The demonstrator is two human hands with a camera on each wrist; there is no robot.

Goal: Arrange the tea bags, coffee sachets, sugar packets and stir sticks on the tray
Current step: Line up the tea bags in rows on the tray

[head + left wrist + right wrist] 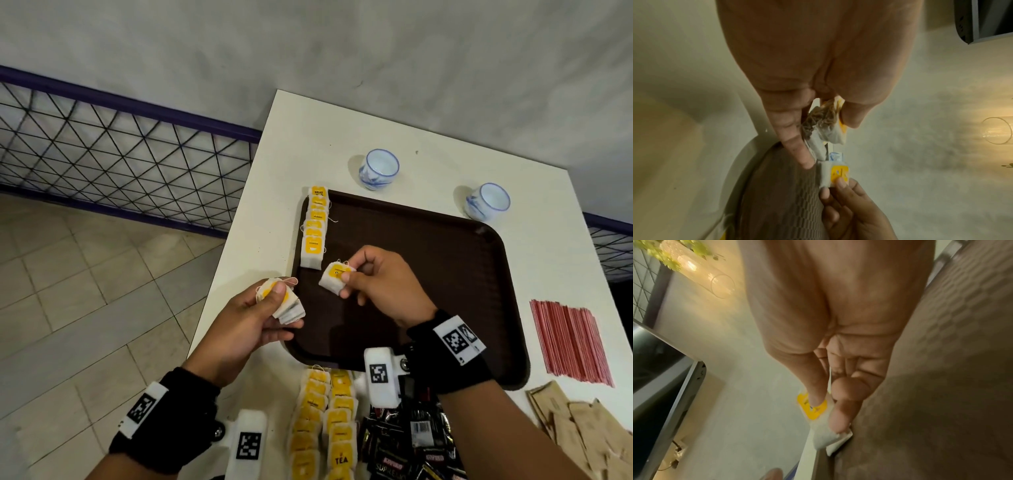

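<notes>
Two hands work over a dark brown plastic tray [445, 274] on a white table [376, 137]. Right hand [383, 284] pinches one white paper tea bag w/ yellow tag [337, 279] btw thumb & fingers, held just above tray's left part. Left hand [239, 325], just left of that grip & off the tray's left edge, grips a small stack of the same yellow-tagged tea bags [284, 299], thumb pressed on top. Beyond the right-hand grip, a row of overlapping yellow-tagged tea bags [315, 226] lies along tray's far-left edge. Nearer the person than both grips: two columns of yellow-tagged tea bags [325, 428] on the table, w/ black coffee sachets [411, 445] beside them. Right of the right wrist, off the tray: a bundle of thin red stir sticks [568, 342] & brown paper sugar packets [582, 431]. Far side of tray: two white-and-blue ceramic cups [379, 168], apart from each other.
</notes>
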